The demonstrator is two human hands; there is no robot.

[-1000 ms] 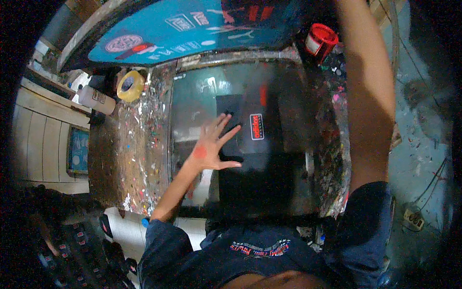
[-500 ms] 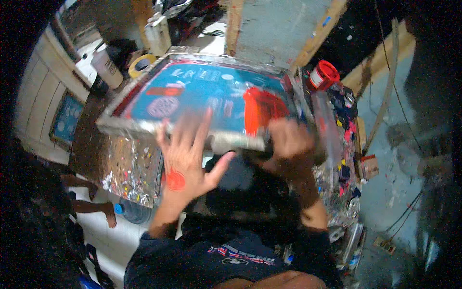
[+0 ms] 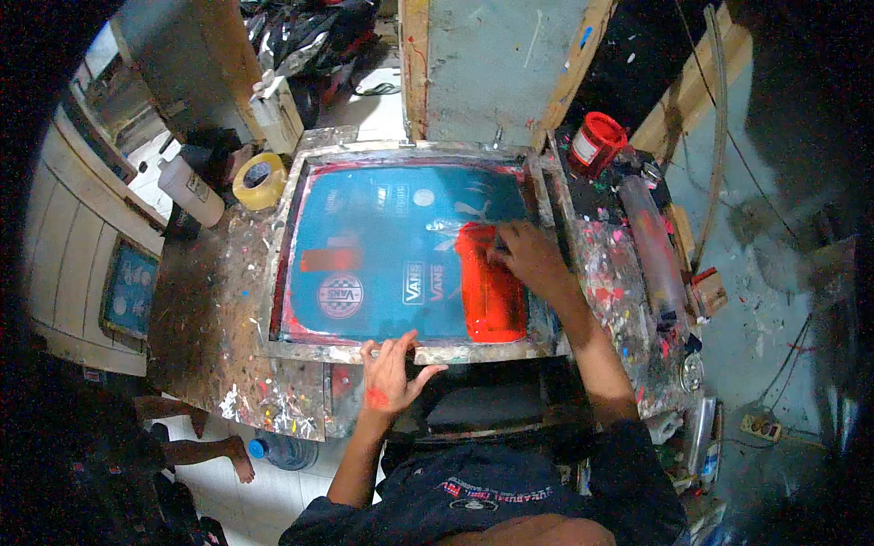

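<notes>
A screen-printing frame [image 3: 410,353] with blue-green mesh and pale printed designs lies flat on the worktable in front of me. Thick red ink [image 3: 496,305] covers a strip at its right side. My right hand [image 3: 530,259] is closed over the far end of that ink, fingers curled around something dark I cannot make out. At the frame's front rail rests my left hand [image 3: 391,371], fingertips touching the wood and thumb spread apart. A red ink smear marks its back. A smaller red patch [image 3: 330,259] crosses the mesh at left.
A clear tape roll [image 3: 259,180] and a whitish bottle [image 3: 189,191] stand left of the frame. Beyond its right corner sits a red ink tub [image 3: 598,143]. A person's bare foot [image 3: 239,458] and a large water bottle [image 3: 284,452] show on the floor at lower left.
My right hand has moved from the frame's front edge forward onto the red ink. My left hand has come to rest on the front rail. The view has turned and steadied.
</notes>
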